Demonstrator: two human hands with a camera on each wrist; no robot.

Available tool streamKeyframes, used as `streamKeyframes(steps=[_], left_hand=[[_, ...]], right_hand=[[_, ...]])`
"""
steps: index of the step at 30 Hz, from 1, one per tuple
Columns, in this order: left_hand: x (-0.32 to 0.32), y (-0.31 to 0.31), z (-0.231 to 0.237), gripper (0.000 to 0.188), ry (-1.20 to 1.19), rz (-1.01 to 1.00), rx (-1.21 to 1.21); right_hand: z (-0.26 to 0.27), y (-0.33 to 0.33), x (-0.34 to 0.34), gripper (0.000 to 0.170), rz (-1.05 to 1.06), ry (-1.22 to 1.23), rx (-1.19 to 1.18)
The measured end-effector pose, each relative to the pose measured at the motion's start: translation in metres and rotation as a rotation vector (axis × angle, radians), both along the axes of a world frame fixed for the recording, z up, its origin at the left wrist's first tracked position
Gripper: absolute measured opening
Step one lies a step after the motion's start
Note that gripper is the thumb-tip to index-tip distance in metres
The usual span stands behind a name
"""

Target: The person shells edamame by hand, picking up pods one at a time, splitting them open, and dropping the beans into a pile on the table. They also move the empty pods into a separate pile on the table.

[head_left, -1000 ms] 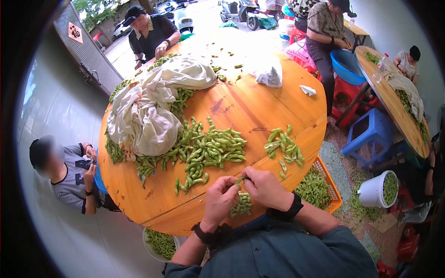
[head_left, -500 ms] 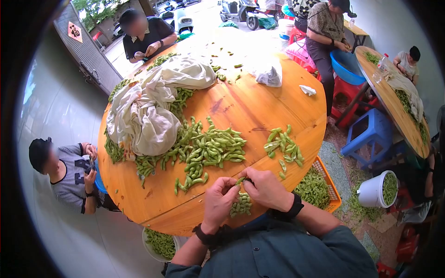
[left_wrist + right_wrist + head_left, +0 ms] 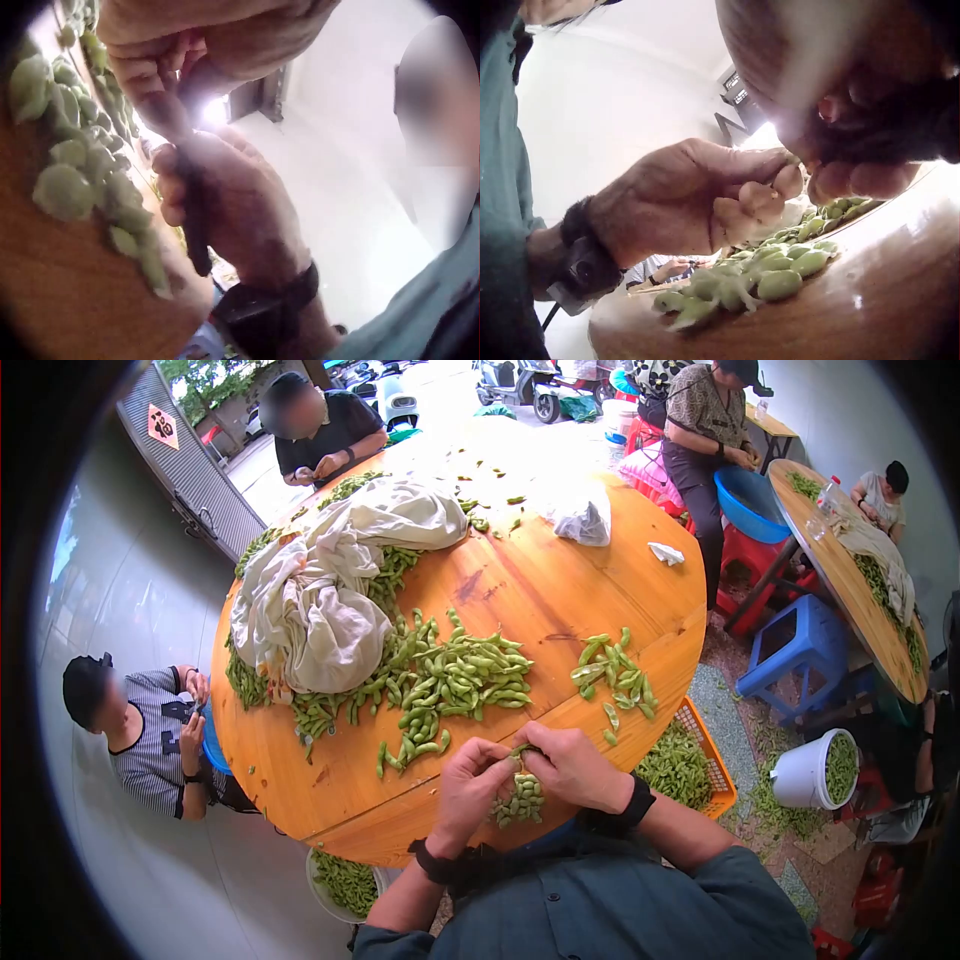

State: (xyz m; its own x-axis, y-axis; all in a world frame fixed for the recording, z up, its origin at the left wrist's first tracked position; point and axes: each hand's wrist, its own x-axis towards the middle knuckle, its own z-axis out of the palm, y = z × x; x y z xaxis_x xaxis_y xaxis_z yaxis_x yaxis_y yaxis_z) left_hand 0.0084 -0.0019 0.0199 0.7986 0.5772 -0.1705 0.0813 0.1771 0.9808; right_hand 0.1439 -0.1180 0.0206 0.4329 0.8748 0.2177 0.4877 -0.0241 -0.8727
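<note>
Daylight from outside washes out the far side of the round wooden table (image 3: 620, 575) on my head feed. At its near edge, the left hand (image 3: 472, 785) pinches a green soybean pod (image 3: 519, 751), which sits between the two hands' fingertips; the right hand (image 3: 578, 768) has fingers curled round a slim dark object (image 3: 197, 225), perhaps a tool, its tip hidden from me. Shelled beans (image 3: 518, 802) lie just below the hands, the pod heap (image 3: 465, 678) beyond. For a clean split, I'd steady the pod near its seam, press lightly and open it low, so the beans drop onto that pile. On the grey door (image 3: 225, 485), I read 福 on a diamond-shaped paper sign (image 3: 163, 430); the dark mark on the striped shirt (image 3: 140, 732) I can't make out, nor any brand.
</note>
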Motion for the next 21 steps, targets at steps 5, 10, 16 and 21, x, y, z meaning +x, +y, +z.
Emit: streamKeyframes(steps=[5, 10, 16, 21], left_hand=[[-0.005, 0.016, 0.003, 0.005, -0.065, -0.142, -0.529], [-0.007, 0.024, -0.007, 0.009, -0.171, -0.307, -0.771], [-0.005, 0.016, 0.014, 0.015, -0.068, -0.21, -0.73], [-0.008, 0.018, 0.007, 0.018, -0.028, -0.191, -0.787]], right_hand=[[0.001, -0.002, 0.015, 0.012, 0.2, 0.193, 0.064], [0.005, -0.004, 0.019, 0.009, 0.404, 0.67, -0.012], [-0.002, -0.001, 0.021, 0.01, 0.264, 0.613, -0.073], [0.003, -0.003, 0.021, 0.012, 0.219, 0.184, -0.006]])
